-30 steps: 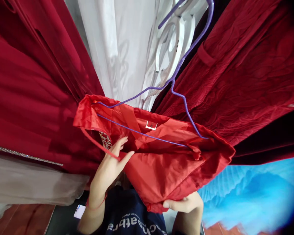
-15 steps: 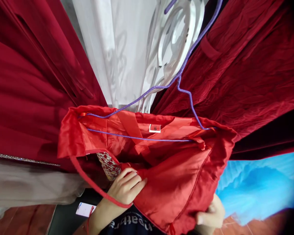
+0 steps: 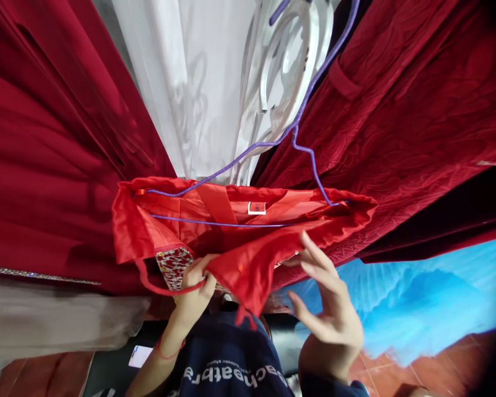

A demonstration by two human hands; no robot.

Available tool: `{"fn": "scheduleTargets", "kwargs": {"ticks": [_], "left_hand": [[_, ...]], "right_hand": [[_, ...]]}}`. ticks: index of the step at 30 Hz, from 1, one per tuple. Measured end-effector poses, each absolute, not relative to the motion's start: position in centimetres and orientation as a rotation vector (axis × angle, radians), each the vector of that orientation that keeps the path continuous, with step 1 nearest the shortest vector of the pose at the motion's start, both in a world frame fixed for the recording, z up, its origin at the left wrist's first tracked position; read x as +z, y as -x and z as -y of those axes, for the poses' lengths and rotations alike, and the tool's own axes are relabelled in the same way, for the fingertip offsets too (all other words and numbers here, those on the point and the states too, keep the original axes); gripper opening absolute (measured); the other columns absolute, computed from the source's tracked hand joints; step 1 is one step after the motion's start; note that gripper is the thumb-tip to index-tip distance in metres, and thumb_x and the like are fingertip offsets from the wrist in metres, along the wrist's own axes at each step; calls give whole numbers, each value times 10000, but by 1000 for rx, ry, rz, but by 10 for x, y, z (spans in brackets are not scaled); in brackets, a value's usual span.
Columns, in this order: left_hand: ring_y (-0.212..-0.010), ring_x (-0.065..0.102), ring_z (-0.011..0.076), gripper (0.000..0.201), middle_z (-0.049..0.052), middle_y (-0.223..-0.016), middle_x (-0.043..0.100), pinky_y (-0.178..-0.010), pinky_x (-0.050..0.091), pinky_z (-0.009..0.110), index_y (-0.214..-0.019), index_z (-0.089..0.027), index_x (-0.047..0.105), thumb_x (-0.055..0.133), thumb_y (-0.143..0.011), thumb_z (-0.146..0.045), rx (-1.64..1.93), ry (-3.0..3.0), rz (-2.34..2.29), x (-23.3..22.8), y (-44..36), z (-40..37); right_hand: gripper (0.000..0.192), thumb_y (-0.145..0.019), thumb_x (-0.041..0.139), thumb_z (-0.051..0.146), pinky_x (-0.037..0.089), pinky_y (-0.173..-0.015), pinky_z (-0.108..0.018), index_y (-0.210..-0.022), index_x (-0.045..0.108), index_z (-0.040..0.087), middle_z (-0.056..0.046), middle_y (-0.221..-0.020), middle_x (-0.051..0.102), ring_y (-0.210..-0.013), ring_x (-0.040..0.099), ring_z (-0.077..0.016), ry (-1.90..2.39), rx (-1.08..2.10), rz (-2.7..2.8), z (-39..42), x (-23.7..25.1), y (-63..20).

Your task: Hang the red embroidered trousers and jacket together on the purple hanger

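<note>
The red satin dress [image 3: 248,248] hung on a purple wire hanger [image 3: 248,165] between dark red gowns [image 3: 397,110]. The left hand [image 3: 194,292] had its grip clenched on the dress's front edge beside the sequined panel [image 3: 171,264]. The right hand [image 3: 326,309] was released, fingers spread, just touching the fabric.

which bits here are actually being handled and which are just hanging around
In hand:
red satin garment
purple hanger
left hand, pinching the garment's edge
right hand, open beside the fabric

Just hanging about:
dark red dresses
white curtain
blue fabric
</note>
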State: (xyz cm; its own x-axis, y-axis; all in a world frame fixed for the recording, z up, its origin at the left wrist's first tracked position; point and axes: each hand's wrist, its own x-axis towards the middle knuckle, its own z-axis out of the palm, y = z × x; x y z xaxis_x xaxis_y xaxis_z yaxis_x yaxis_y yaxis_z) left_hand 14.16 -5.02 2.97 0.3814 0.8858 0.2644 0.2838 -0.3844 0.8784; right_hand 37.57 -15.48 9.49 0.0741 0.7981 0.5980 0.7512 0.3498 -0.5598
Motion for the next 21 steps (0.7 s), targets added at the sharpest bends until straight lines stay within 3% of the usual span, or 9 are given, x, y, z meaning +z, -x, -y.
{"fn": "scheduleTargets", "kwargs": {"ticks": [2,4,6,8,10,13,16,18,21], "left_hand": [[-705,661,182,193,29,-748,700,-704,516,283,-862,-193,686,522,-940,-259,969,-1818,-1053,32,-145,42],[-665,653,172,201,18,-716,692,-690,516,275,-862,-189,690,549,-945,-306,936,-1775,-1040,34,-146,37],[-770,693,184,198,39,-847,737,-759,538,276,-1024,-191,701,582,-939,-324,950,-1714,-1007,39,-142,37],[-965,709,204,328,73,-1077,745,-871,545,286,-1237,-209,641,604,-937,-335,1033,-1614,-967,47,-134,40],[-1120,681,223,423,98,-1237,707,-970,528,311,-1336,-217,578,615,-937,-353,1177,-1481,-923,57,-125,43],[-1065,709,234,361,112,-1140,745,-951,547,341,-1237,-180,625,614,-938,-381,1366,-1334,-877,65,-112,37],[-901,737,210,313,99,-988,766,-830,578,316,-1106,-158,657,630,-923,-411,1363,-1321,-961,54,-99,19],[-920,734,211,335,104,-1001,761,-845,576,322,-1094,-159,652,654,-900,-433,1270,-1379,-1047,37,-88,7],[-1038,713,233,394,102,-1073,750,-918,560,354,-1140,-190,626,686,-860,-460,1045,-1495,-1124,9,-66,-2]], "right_hand": [[596,-826,698,221,520,-984,-552,-1387,516,306,-135,-1543,434,-1271,574,-313,1393,-171,1814,132,95,-368],[658,-830,725,228,513,-967,-519,-1432,469,294,-144,-1457,468,-1233,549,-306,1423,-395,1820,108,99,-363],[567,-838,737,258,521,-889,-459,-1368,534,262,-127,-1257,542,-1091,556,-276,1443,-528,1772,88,105,-357],[368,-852,727,262,504,-827,-421,-1206,626,252,-82,-1064,553,-969,532,-245,1447,-608,1700,73,110,-350],[201,-870,706,238,486,-803,-408,-1062,651,257,-53,-985,531,-925,512,-226,1420,-670,1620,61,114,-342],[192,-884,680,184,502,-805,-404,-1052,634,264,-52,-1055,487,-981,514,-217,1350,-700,1461,42,115,-327],[348,-906,627,142,566,-744,-347,-1220,551,273,-68,-1170,423,-999,552,-185,1223,-565,1277,23,107,-308],[451,-913,597,133,599,-705,-321,-1318,460,276,-84,-1235,393,-1045,580,-186,1140,-447,1240,15,95,-295],[486,-872,622,119,607,-804,-391,-1308,449,247,-98,-1238,425,-1167,572,-238,1047,-456,1326,16,71,-282]]}}
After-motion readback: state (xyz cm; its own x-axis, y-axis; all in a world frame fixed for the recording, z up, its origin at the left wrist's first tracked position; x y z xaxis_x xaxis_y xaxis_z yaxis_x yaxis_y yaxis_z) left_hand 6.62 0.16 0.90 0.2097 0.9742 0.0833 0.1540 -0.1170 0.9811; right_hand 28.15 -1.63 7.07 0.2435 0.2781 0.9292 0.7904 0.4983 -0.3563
